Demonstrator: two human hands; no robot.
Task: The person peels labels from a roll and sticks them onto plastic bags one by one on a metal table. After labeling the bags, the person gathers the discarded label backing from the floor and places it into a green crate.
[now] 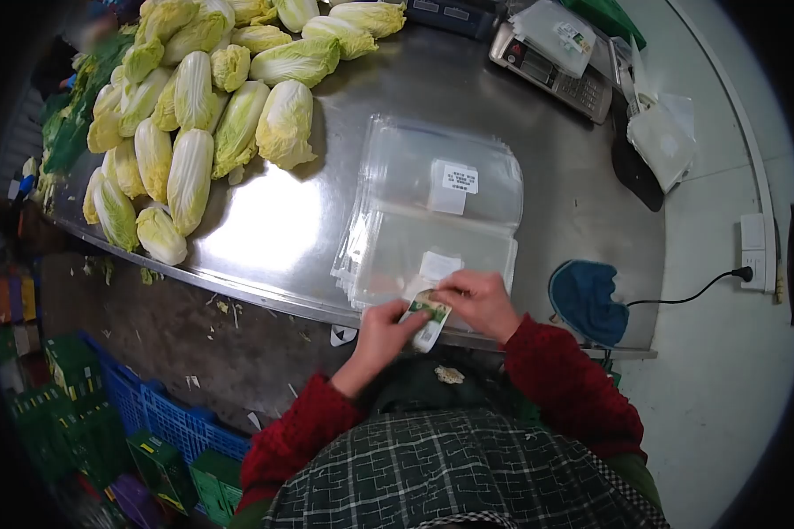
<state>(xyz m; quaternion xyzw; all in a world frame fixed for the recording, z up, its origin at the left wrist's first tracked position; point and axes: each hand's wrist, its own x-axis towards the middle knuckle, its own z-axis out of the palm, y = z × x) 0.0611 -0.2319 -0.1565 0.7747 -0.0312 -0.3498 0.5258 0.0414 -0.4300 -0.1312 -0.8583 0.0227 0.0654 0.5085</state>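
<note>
At the front edge of the metal table (326,212), my left hand (384,338) grips a small green-and-white label (428,331) between thumb and fingers. The fingers of my right hand (479,298) pinch the label's upper end. Just beyond my hands lies a stack of clear plastic bags (450,189), spread flat on the metal. A white printed sticker (460,178) shows on the upper part of the stack, and a pale label (439,264) on the lower part, near my right hand.
Many napa cabbages (192,176) are heaped at the left. A scale (551,75) with bags on it stands at the back right. A blue cloth (588,301) lies near the right edge. Crates (181,419) stand on the floor at lower left.
</note>
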